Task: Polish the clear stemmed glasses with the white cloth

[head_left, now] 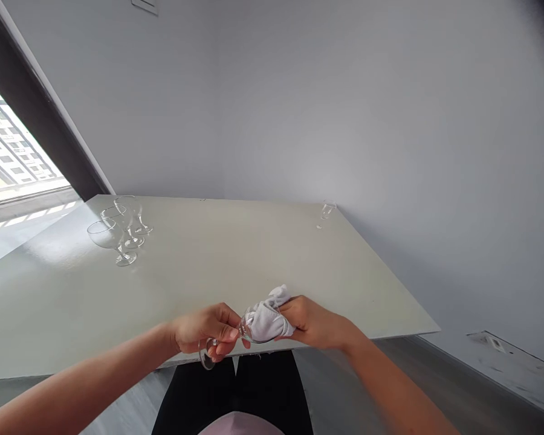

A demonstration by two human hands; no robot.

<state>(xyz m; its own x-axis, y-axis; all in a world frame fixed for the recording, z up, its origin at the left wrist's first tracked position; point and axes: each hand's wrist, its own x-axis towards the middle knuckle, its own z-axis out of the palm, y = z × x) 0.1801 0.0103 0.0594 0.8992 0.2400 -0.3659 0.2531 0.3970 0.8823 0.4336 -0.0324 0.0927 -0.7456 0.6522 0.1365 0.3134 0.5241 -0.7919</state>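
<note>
A stemmed wine glass [207, 355] lies sideways between my hands at the table's near edge, its foot to the left and its bowl to the right. My left hand [213, 331] is closed around the stem and the base of the bowl. A white cloth [268, 319] is bunched inside the bowl, with a fold sticking out at the top. My right hand [306, 320] grips this cloth at the bowl's mouth; some of its fingers are hidden by the cloth and glass.
Three stemmed glasses [126, 258] stand in a row at the left of the white table [236, 248]. One small glass [327, 210] stands at the far right corner. Walls rise behind and to the right; a window [13, 145] is on the left.
</note>
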